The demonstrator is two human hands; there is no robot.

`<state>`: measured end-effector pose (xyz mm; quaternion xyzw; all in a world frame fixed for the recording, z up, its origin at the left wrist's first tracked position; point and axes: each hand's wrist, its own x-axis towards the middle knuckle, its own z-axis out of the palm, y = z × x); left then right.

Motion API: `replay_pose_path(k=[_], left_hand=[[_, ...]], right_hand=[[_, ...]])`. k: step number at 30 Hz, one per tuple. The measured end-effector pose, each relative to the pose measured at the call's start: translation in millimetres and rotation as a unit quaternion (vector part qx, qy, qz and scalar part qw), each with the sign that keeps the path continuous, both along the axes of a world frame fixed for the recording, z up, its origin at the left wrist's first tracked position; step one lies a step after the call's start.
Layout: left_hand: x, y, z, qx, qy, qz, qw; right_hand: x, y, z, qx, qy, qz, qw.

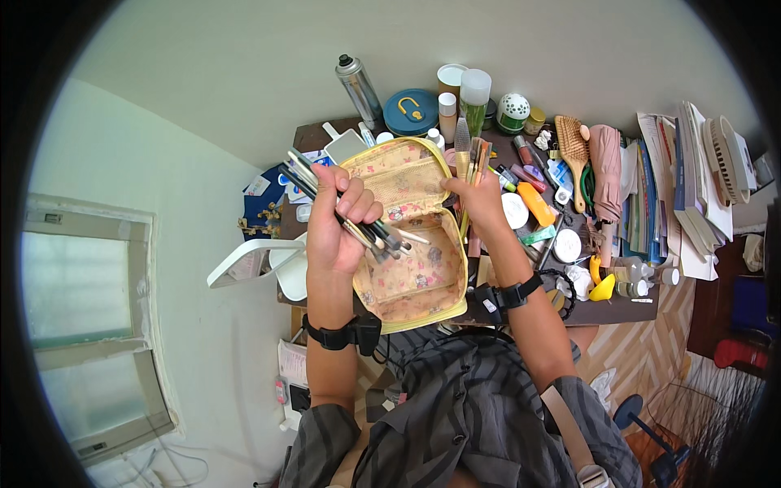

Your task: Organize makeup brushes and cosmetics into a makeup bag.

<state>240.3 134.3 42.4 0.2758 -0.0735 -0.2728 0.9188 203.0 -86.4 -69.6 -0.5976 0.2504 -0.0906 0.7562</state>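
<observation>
My left hand (343,213) is closed around a bundle of makeup brushes (299,171). Their bristle ends point down to the right, over the open cosmetic bag (459,305). The bag is yellow with a floral print lining, and its lid with a mesh pocket (421,174) is folded back. Nothing shows in the visible part of its main compartment. Beside the lid's right edge, my right hand (486,198) grips several more brushes (462,155), held upright with bristles toward the wall. My fingers hide part of their handles.
Behind the bag stand a spray can (360,85), a round blue tin (412,113) and bottles (475,94). To the right lie a wooden hairbrush (572,146), a folded pink umbrella (605,171), an orange tube (536,204) and stacked books (689,189). A white mirror (250,259) juts out at left.
</observation>
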Motion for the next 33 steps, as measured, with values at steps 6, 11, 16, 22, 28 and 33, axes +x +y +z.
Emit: replay_pose_path(k=[6,11,16,22,28,33], left_hand=[[-3.2,3.4,-9.4,0.041,0.033,-0.013,0.999],[-9.9,3.5,-5.2,0.04,0.039,-0.035,0.998],[-19.8,3.5,11.0,0.124,0.045,-0.006,0.991],[-22.5,14.9,9.6,0.034,0.044,-0.051,0.997],[-46.0,-5.4,9.1,-0.117,0.135,-0.146,0.973],[-70.5,-42.7,2.2,-0.223,0.259,-0.022,0.939]], right_hand=[[-1.0,-5.3,-7.7,-0.01,0.0,0.023,1.0],[-4.1,-11.2,-12.4,-0.016,0.027,0.044,0.999],[-11.5,-16.7,-4.5,-0.064,0.033,0.064,0.995],[-27.7,-13.6,8.6,-0.145,-0.031,0.031,0.988],[-71.4,-14.9,38.4,-0.196,-0.099,-0.01,0.976],[-105.9,10.1,54.8,-0.079,-0.198,0.07,0.975]])
